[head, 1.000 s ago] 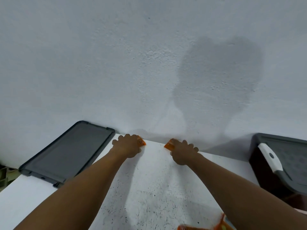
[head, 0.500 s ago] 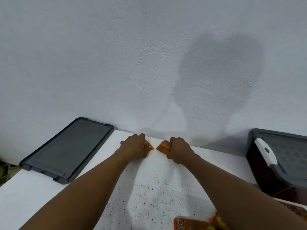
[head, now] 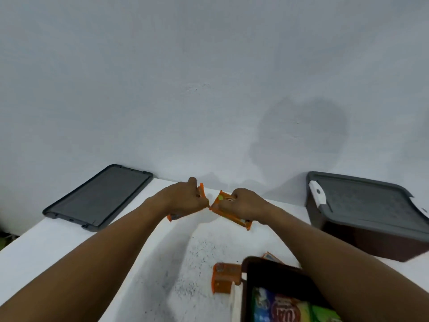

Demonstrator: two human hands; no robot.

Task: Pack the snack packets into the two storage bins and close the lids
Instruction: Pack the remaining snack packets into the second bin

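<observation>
1. Your left hand [head: 183, 199] grips a small orange foil snack packet [head: 201, 190], and your right hand [head: 246, 204] grips a second orange packet [head: 220, 201].
2. Right of your right hand, the dark plastic bin with a grey lid [head: 362, 205] looks already closed.
3. Under your right forearm, the open dark-rimmed bin [head: 246, 287] holds packets, and a loose orange packet [head: 224, 277] lies beside it on the white worktop [head: 69, 242].
4. Left of your left hand, the flat grey lid [head: 99, 196] lies unused, so some packing and one closure remain.

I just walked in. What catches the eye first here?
Over the white table, the left hand grips one orange packet and the right hand a second packet, near the wall. A loose grey lid lies far left; a lidded bin stands far right.
</observation>
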